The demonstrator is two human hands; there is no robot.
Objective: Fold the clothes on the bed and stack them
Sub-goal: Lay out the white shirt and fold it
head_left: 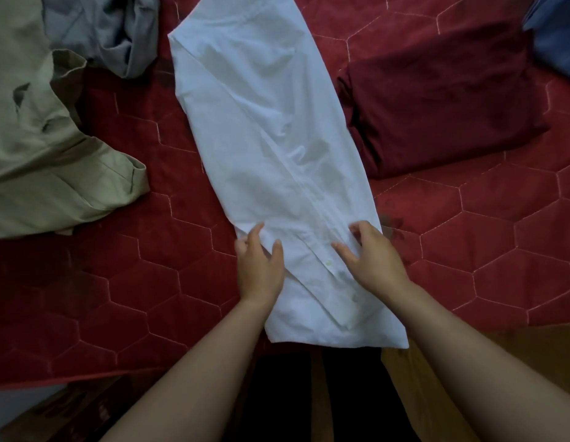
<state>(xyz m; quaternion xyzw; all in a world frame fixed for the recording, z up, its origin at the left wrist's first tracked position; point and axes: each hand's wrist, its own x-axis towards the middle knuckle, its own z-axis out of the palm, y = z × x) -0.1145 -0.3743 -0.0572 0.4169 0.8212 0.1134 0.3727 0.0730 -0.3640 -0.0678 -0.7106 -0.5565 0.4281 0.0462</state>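
Note:
A white shirt, folded lengthwise into a long narrow strip, lies diagonally across the middle of the red quilted bed. Its near end reaches the bed's front edge. My left hand holds the strip's left edge near that end, fingers curled at the edge and thumb on top. On the opposite side, at the same height, my right hand grips the right edge with bent fingers, its thumb lying on the cloth beside a small button. A folded maroon garment sits to the right of the shirt.
An unfolded olive garment sprawls at the left, with a crumpled grey one behind it. A blue garment shows at the top right corner. Below the bed's front edge are a cardboard box and an orange-brown surface.

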